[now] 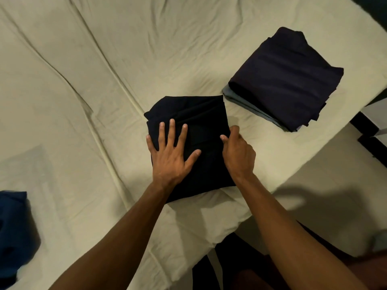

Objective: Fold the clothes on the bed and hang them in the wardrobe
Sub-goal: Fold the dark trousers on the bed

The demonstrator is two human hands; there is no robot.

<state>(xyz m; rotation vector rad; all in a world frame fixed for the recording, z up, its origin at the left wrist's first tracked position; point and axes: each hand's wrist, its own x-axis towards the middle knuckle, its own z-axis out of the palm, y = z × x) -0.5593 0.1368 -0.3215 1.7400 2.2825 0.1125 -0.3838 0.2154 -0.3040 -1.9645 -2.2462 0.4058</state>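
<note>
The black garment (188,143) lies folded into a compact block at the centre of the frame, on the pale sheet of the bed (83,91), close to the bed's lower right edge. Its long axis runs from the lower middle of the frame up and slightly left, so its short far edge sits toward the top and its near edge toward the person.

The left hand (170,155) rests flat on the left half of the block, fingers spread and straight, pressing the cloth down. The right hand (237,152) is at the block's right edge, about midway along it, with its fingers curled and the thumb against them; it seems to be pinching that edge of the fabric, though the dark cloth hides exactly how much is caught. Both hands touch the garment, one on each side of its long axis.

The stack of folded clothes (287,78) sits to the upper right, just beside the block's far right corner but apart from it, a dark piece on top of grey-blue ones. The right hand is the nearer one to it. If the fold is judged finished, the block would go up and right, across its own long axis, onto that stack.

A blue garment (14,227) lies loose at the lower left edge of the frame, well apart, nearer the left hand.
</note>
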